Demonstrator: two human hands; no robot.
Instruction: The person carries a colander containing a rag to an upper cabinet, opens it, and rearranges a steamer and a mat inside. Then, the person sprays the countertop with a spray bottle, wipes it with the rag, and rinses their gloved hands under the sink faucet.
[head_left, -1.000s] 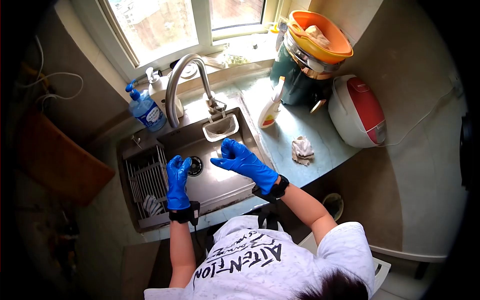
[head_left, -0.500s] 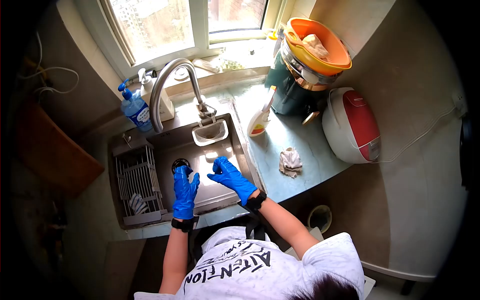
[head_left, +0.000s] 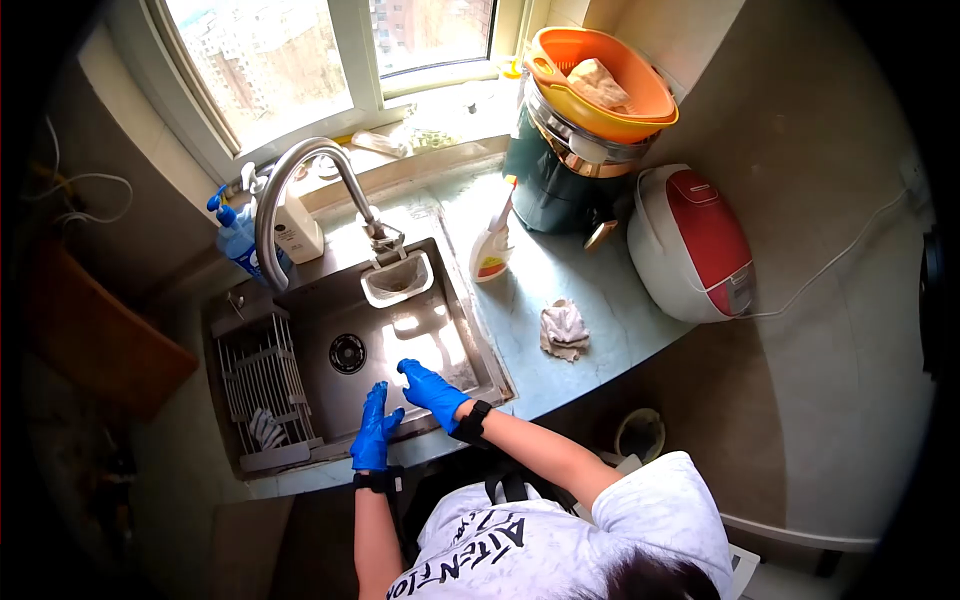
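Both my hands wear blue gloves and are over the near part of the steel sink (head_left: 320, 300). My left hand (head_left: 376, 428) has its fingers stretched upward and its thumb apart, with nothing in it. Close beside it, my right hand (head_left: 432, 393) points inward with its fingers extended and holds nothing I can see. Beyond them lies the round black drain (head_left: 348, 353). A small caddy (head_left: 398, 281) hangs under the curved faucet (head_left: 300, 150) at the sink's back wall. At the left sits a metal drying rack (head_left: 262, 375) with a striped cloth (head_left: 266, 428) in it.
Blue (head_left: 240, 240) and white pump bottles (head_left: 296, 230) stand behind the sink. On the right counter are a spray bottle (head_left: 492, 245), a crumpled rag (head_left: 565, 328), a red-and-white rice cooker (head_left: 690, 245) and a dark green bin-like container (head_left: 550, 180) topped by an orange colander (head_left: 640, 85).
Both hands have drawn back toward the near edge of the sink, uncovering the drain. My left hand's fingers are straighter now. The whole view has shifted slightly.
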